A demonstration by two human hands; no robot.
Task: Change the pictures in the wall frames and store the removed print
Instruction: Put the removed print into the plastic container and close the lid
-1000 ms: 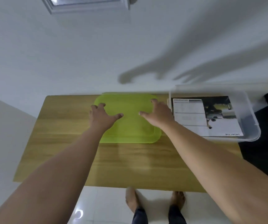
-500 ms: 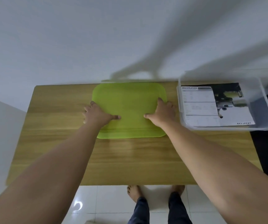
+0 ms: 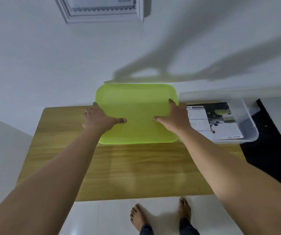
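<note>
Over the table (image 3: pixel 136 167) — left hand (image 3: pixel 99 119) & right hand (image 3: pixel 175 117) grip green lid (image 3: pixel 136 107) by opp. sides.

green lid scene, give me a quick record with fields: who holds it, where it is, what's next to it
lid: green lid, held above the wooden table
left hand: grips the lid's left edge
right hand: grips the lid's right edge
right of lid: clear box, uncovered, print lying inside
wall: white frame above
</note>
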